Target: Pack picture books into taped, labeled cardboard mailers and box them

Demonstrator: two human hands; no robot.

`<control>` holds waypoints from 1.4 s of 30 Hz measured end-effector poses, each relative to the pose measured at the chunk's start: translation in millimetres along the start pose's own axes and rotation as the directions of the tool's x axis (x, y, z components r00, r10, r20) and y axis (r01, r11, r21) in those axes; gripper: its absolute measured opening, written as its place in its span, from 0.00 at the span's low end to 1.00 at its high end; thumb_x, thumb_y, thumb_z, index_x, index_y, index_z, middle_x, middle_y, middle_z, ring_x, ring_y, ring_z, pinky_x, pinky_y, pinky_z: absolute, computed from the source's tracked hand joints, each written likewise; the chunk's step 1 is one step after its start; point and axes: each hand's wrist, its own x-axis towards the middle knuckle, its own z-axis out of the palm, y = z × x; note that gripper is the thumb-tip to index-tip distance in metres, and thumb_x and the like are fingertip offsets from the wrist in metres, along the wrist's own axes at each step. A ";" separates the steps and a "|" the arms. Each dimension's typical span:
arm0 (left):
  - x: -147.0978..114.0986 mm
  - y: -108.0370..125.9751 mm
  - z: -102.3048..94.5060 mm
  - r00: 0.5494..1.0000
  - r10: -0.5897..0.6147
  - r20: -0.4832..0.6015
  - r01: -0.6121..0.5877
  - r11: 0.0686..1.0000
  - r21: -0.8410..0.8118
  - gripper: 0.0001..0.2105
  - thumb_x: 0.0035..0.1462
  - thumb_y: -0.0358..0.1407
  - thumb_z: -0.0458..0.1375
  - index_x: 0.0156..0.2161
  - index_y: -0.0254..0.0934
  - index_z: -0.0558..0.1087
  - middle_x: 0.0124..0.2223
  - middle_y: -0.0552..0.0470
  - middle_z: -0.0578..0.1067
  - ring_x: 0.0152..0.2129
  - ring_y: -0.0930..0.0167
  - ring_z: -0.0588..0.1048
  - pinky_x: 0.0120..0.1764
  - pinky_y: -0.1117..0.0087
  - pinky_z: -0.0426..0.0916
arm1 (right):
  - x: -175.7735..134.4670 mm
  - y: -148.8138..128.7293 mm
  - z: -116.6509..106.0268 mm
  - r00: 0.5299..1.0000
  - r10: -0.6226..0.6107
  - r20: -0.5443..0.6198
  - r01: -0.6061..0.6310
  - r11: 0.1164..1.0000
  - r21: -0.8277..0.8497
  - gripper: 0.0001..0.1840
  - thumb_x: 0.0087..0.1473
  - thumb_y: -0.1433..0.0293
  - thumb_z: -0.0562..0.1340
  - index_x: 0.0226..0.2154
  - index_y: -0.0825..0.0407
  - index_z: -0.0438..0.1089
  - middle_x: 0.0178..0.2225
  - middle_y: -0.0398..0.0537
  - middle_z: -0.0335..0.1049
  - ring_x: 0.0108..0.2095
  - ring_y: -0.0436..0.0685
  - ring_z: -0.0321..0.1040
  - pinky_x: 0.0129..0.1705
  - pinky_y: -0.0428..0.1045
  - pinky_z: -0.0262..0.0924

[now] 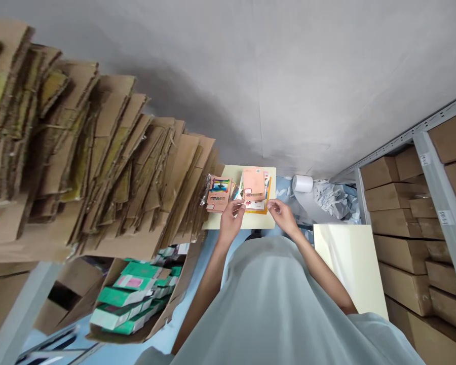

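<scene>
At nine o'clock on the worktop [213, 222] lies a pile [217, 194]; then the left hand [232, 221], at seven o'clock of the booklet [254, 181], itself toward three; then, apart, the right hand [284, 216] at four. I cannot tell if either grips; light, even contact should keep the booklet square.

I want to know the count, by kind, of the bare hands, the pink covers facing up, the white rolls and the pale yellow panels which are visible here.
Left hand and right hand: 2
Pink covers: 2
White roll: 1
Pale yellow panels: 2
Total: 7
</scene>
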 end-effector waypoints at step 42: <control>0.7 70.8 129.0 0.380 0.249 0.891 -0.333 0.935 -0.119 0.16 0.67 0.48 0.64 0.50 0.41 0.85 0.45 0.45 0.83 0.41 0.63 0.84 0.49 0.63 0.80 | -148.9 30.8 -31.2 0.591 0.480 -0.649 -0.087 0.837 0.541 0.30 0.56 0.41 0.70 0.45 0.48 0.82 0.47 0.54 0.85 0.42 0.62 0.82 0.48 0.57 0.77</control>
